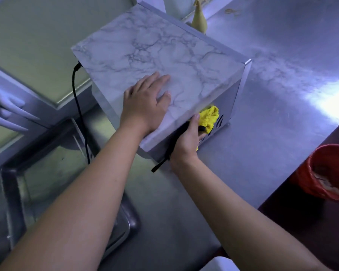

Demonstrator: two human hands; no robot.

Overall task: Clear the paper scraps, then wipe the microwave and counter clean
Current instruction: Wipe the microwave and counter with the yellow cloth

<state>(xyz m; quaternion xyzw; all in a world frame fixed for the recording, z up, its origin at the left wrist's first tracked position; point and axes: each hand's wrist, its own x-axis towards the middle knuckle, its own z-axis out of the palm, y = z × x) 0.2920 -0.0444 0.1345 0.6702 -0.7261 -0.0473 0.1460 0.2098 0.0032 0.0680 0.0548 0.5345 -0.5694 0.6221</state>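
Against the microwave [155,61] side — right hand [186,141] seemingly pressing yellow cloth [209,118].

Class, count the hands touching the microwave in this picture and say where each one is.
2. The left hand rests flat on the microwave top; the right hand holds a yellow cloth against its side.

A single wide-angle head camera looks steeply down and forward from close above, over both bare forearms, onto the marble-patterned box-shaped microwave [155,75] standing on the brushed stainless-steel counter [272,114]; straight edges bow outward.
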